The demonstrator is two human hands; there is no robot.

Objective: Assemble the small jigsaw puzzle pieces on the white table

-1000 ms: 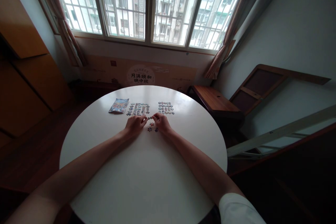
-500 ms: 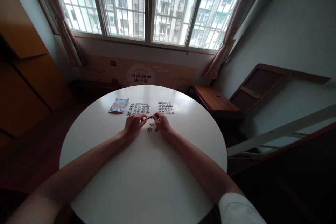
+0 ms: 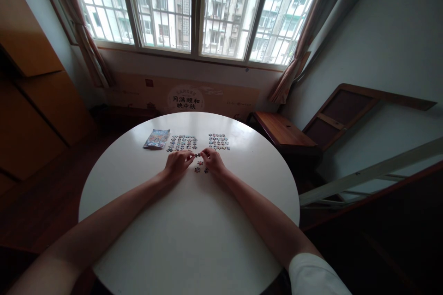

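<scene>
Between my fingertips, just over the white table, are small dark jigsaw puzzle pieces (image 3: 198,155). My left hand (image 3: 177,162) pinches them from the left, and my right hand (image 3: 212,160) pinches from the right; whether it is one piece or two joined is too small to tell. Close below lie a reddish puzzle piece (image 3: 200,163) and two more, a left one (image 3: 197,170) and a right one (image 3: 206,170) beside my right hand. Beyond my hands, loose pieces stand in rows: a left group (image 3: 183,142) and a right group (image 3: 218,141).
A colourful picture sheet (image 3: 157,139) lies left of the rows on the round white table (image 3: 183,230). Past the table's right edge stands a wooden bench (image 3: 282,129). A printed banner (image 3: 214,97) runs below the barred window (image 3: 228,14).
Both hands stay almost still, pinching at the same spot. The rows and loose pieces lie as before.
</scene>
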